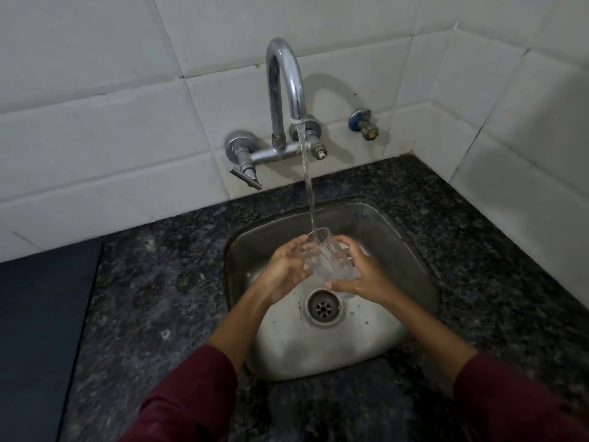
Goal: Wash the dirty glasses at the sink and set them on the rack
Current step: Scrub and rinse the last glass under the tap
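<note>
Both hands, left hand (285,268) and right hand (361,275), curl round one glass (328,256), held above the sink (411,250) basin, mouth at 12 o'clock under the stream (307,180). Recommend firm grip, rotating it for full rinse.

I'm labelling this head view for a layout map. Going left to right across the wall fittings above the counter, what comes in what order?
Lever handle → tap → small blue valve. Below them, water falls into the glass held by the left hand and right hand.
</note>
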